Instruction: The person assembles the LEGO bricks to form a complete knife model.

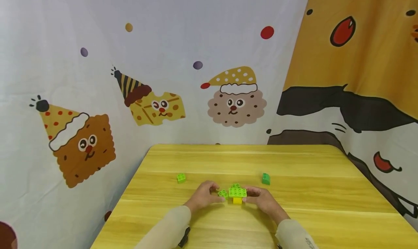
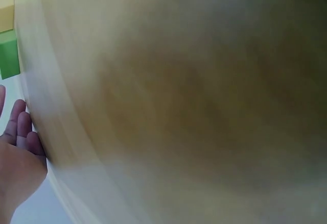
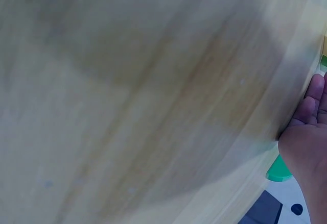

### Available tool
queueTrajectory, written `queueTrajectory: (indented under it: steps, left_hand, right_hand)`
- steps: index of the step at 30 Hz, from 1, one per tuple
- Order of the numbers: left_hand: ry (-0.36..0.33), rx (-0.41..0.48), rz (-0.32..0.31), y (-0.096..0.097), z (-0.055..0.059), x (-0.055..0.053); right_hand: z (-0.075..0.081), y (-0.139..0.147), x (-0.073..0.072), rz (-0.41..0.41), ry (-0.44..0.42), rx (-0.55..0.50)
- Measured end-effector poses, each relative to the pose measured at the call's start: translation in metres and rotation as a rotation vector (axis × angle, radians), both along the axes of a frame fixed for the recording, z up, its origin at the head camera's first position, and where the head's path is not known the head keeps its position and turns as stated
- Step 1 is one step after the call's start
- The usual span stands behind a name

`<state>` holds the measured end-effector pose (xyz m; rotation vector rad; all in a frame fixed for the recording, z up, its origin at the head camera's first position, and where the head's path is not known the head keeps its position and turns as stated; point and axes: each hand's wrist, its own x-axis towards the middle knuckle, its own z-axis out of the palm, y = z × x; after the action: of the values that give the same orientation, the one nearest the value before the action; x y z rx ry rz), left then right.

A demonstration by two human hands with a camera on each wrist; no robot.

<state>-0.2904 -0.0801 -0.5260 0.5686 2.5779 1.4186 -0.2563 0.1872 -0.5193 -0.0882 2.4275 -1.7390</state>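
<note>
1. Two hands work close together over the wood-grain surface (image 1: 222,162), their fingers partly curled and narrowly parted.
2. One small light-green brick (image 1: 223,194) sits between the thumb and fingers of the left hand (image 1: 204,197), which pinches it just left of the stack.
3. Two layers show at the front of that stack: a wide light-green brick (image 1: 237,193) on top of a narrower yellow brick (image 1: 237,200).
4. Another light-green studded piece (image 1: 236,185) shows just behind the wide brick; whether it joins on, I cannot tell.
5. One thumb and finger of the right hand (image 1: 263,200) hold the stack's right side.
6. Two loose bricks lie farther back: a light-green one (image 1: 181,178) at left, a darker green one (image 1: 266,178) at right.
</note>
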Motion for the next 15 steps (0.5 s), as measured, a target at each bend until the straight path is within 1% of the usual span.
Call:
queueTrajectory:
  steps: [4, 8, 15]
  left_hand:
    - [0.027, -0.031, 0.004, 0.0025, 0.0016, 0.0002]
    - [0.051, -0.079, 0.024, 0.0044, 0.0021, 0.0007]
    - [0.117, -0.149, 0.035, 0.0063, 0.0014, 0.0023]
  right_hand:
    - [-0.0002, 0.0005, 0.0000, 0.003, 0.003, -0.015]
    - [-0.0005, 0.0005, -0.0001, 0.000, 0.000, -0.013]
    - [-0.0026, 0.0017, -0.0004, 0.012, 0.008, -0.009]
